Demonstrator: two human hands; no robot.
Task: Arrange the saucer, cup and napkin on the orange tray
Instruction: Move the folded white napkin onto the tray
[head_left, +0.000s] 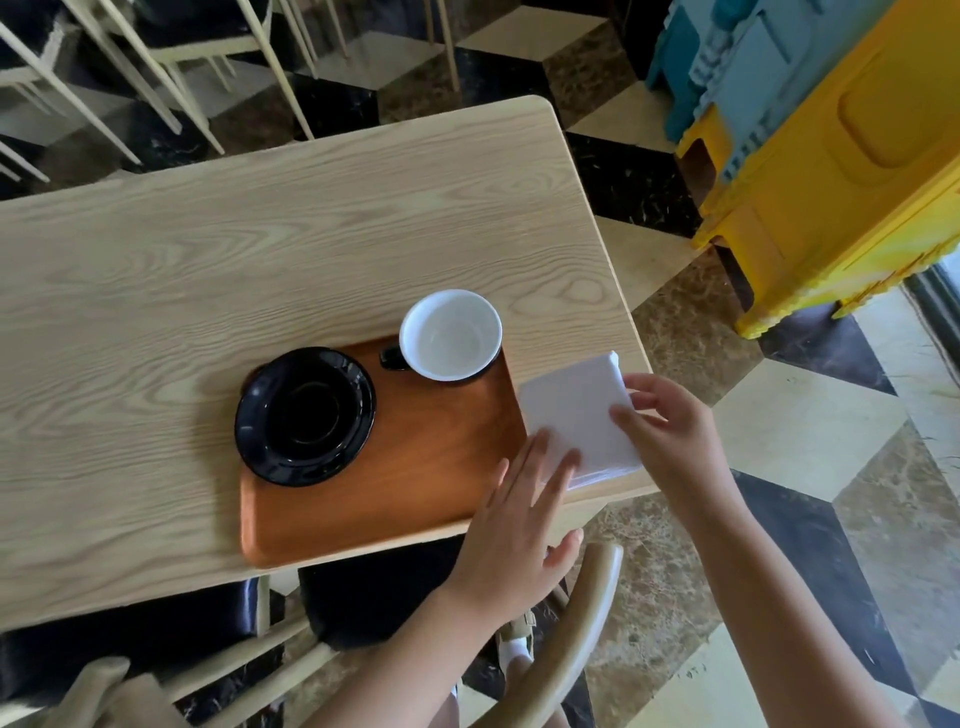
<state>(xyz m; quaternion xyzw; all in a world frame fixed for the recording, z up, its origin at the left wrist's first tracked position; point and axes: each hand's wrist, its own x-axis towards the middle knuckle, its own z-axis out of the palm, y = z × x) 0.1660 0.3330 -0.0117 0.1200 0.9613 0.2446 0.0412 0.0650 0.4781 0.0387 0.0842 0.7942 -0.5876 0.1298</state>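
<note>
My left grip (519, 525) presses flat-fingered on the napkin (571, 405), my right grip (670, 431) pinches its edge, with orange tray (415, 467), saucer (306, 415) and cup (452, 335) left of both.

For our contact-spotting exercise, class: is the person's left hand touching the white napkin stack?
Touching. The head view shows the left hand with its straight fingertips lying flat on the near corner of the white napkin stack, with no gap between them.
</note>
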